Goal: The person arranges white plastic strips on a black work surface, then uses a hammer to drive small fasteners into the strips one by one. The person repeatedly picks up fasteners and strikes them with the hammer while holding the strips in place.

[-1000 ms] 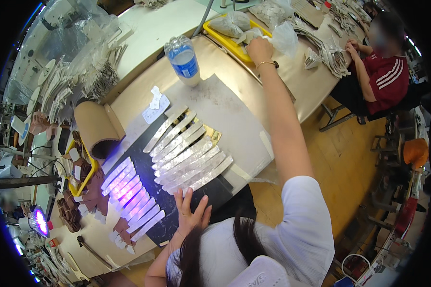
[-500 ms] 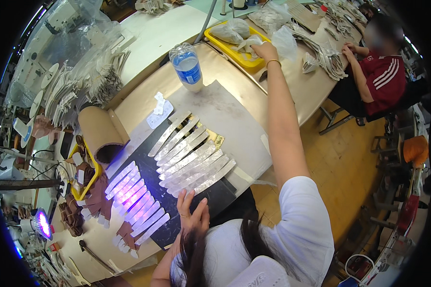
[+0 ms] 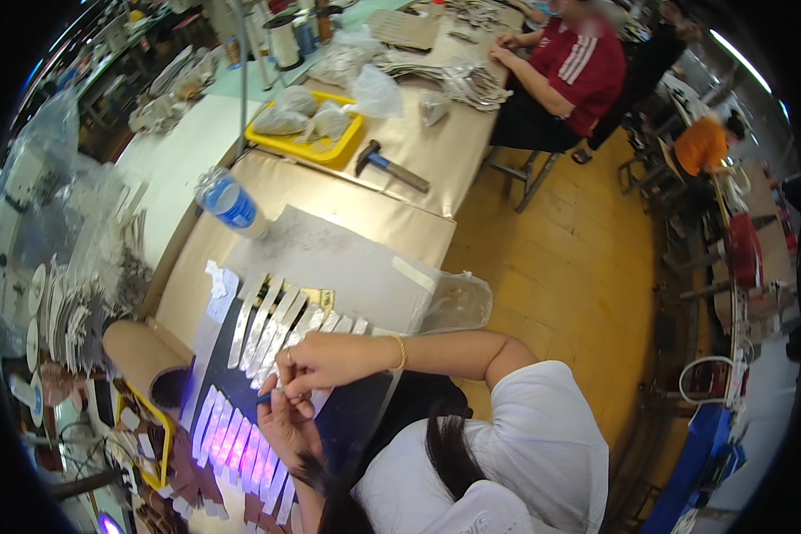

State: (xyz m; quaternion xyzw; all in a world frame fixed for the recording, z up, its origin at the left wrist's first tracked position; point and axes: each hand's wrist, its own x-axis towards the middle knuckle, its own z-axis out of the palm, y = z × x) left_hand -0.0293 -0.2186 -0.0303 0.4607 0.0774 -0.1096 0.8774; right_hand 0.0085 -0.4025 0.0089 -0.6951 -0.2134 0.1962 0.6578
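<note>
Your right hand has come back from the far end of the worktop, where half a second ago it was stretched out to the yellow plastic tray of clear bags; it now sits close in front of you, meeting your left hand over the dark mat. The two hands touch at the fingertips and pinch between them a small pale strip piece, too small and too covered by fingers to say more of its shape. Both hands are narrowed to a fingertip pinch, not spread.

What matters here is the row of thin silvery strips lying side by side on the dark mat. It begins just beyond and slightly to the left of your right knuckles, almost touching them. Each strip's long axis runs away from you and tilts to the right, so the row fans out across your reach. A second row, the strips glowing violet under a lamp, lies just to the left of your left hand, its strips parallel to the first.

Your right hand is nearer the silvery row; your left is nearer the violet one.

The clear plastic water bottle with a blue label and the hammer lie well beyond both hands.
</note>
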